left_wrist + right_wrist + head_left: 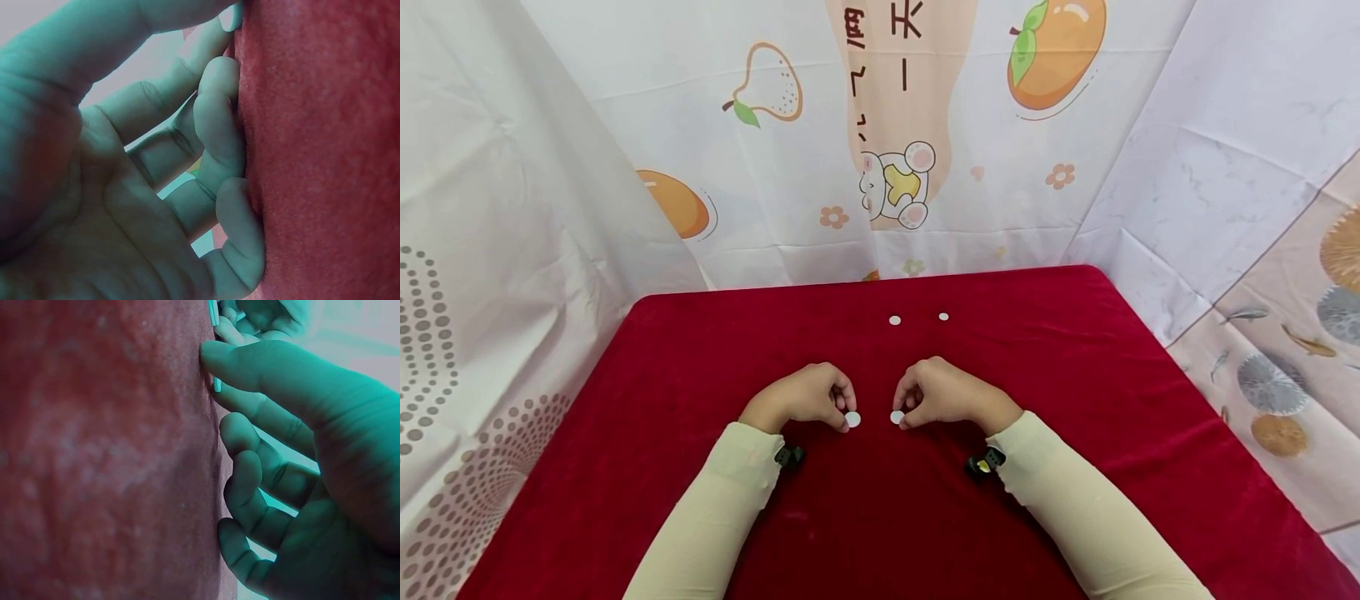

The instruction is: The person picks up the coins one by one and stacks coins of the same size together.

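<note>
Near the middle of the red cloth, my left hand (808, 396) pinches a small white disc (853, 419) between thumb and index finger. Facing it, my right hand (946, 393) has thumb and index finger on opposite edges of a second white disc (897, 417). A short gap separates the two discs. In the left wrist view the disc (231, 17) shows at the thumb and index tips, with the other fingers curled against the cloth. The right wrist view shows its disc (217, 384) edge-on between thumb and index finger.
Two more white discs, one (895, 320) nearer the middle and a smaller-looking one (943, 317) to its right, lie toward the far edge of the red cloth (737, 333). Printed curtains (760, 183) stand behind the table and at both sides.
</note>
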Demonstrator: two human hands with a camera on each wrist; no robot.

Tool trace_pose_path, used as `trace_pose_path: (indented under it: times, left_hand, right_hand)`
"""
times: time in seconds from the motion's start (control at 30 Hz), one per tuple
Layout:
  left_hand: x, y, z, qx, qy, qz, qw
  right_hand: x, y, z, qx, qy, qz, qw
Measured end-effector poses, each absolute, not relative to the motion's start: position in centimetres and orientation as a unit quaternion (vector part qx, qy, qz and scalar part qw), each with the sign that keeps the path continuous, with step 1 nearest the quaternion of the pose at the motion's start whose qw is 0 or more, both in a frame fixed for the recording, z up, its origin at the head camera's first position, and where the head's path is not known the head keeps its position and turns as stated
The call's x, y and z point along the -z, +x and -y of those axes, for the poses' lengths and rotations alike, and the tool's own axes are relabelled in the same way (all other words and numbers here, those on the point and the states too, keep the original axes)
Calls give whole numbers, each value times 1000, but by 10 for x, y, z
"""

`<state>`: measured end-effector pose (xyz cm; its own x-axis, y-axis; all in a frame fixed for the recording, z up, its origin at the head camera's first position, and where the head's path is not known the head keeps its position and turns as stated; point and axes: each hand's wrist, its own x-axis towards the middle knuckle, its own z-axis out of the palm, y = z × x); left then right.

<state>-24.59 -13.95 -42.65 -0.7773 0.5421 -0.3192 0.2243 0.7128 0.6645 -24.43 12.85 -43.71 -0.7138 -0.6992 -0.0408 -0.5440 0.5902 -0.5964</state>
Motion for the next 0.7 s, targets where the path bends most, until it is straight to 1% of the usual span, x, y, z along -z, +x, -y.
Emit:
trace_pose_path:
  times: [0.27, 0.7]
  left_hand:
    - [430, -247, 140, -312, 216, -890, 254]
    - [429, -247, 140, -316, 218, -887, 256]
  right_hand:
    - [439, -245, -128, 285, -358, -879, 134]
    - [441, -246, -128, 286, -350, -879, 151]
